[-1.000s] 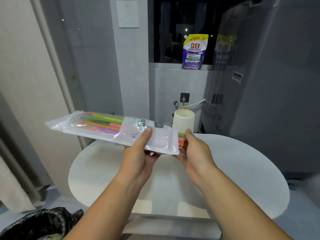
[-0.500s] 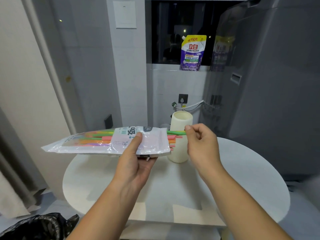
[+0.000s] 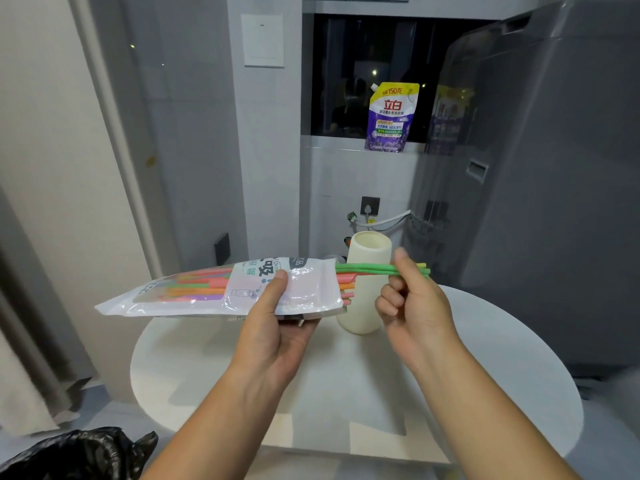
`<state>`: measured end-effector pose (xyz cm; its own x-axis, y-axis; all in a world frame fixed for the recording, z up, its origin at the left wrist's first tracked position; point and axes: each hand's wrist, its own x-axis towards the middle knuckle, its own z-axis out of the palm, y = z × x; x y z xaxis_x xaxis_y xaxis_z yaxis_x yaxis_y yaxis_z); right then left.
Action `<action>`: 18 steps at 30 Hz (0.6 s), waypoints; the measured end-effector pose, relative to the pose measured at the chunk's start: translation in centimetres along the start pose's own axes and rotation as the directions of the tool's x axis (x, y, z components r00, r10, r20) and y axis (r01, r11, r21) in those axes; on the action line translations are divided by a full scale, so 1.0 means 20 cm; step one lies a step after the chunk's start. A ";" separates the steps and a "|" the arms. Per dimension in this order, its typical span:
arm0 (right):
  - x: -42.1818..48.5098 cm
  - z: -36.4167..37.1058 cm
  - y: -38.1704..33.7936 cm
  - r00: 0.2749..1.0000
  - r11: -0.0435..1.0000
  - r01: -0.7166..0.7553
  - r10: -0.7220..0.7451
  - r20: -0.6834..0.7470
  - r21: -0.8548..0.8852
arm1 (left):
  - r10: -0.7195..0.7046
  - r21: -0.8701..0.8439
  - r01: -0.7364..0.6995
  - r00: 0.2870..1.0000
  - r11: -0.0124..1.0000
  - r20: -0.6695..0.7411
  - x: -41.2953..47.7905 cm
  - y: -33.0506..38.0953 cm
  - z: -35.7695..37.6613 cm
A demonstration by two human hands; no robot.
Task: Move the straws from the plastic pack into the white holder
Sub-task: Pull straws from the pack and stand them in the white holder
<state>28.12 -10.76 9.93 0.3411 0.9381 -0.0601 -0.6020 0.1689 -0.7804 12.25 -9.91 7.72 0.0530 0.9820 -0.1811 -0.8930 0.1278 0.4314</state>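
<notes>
Pinching three straws (image 3: 367,270), one pack (image 3: 180,297) in left hand (image 3: 277,330), one holder (image 3: 363,310)

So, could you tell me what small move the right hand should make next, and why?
Probably draw the green straws rightward until they clear the pack: the right hand pinches their tips, but much of their length lies inside the pack, gripped by the left hand. The holder stands upright just behind.

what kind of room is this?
Probably a home laundry or utility corner: a grey appliance that looks like a washing machine on the right, a laundry detergent pouch, and a water hose beside a wall socket.
</notes>
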 end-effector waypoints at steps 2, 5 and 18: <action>0.00 0.02 0.03 1.000 1.000 -0.004 0.004 0.003 0.025 | -0.005 -0.011 0.005 1.000 1.000 0.007 0.00 -0.01 0.00; -0.04 0.05 0.09 0.999 0.995 0.035 -0.033 0.019 -0.096 | -0.019 -0.002 0.019 1.000 1.000 0.009 -0.01 -0.03 0.01; 0.06 0.08 -0.01 0.987 0.937 0.159 -0.156 0.033 -0.312 | -0.017 -0.055 0.014 0.999 0.998 -0.038 0.02 -0.01 -0.02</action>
<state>27.55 -9.29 11.06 0.4065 0.9098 0.0833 -0.2842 0.2126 -0.9349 12.34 -9.68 7.21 0.0510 0.9739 -0.2213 -0.9153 0.1342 0.3797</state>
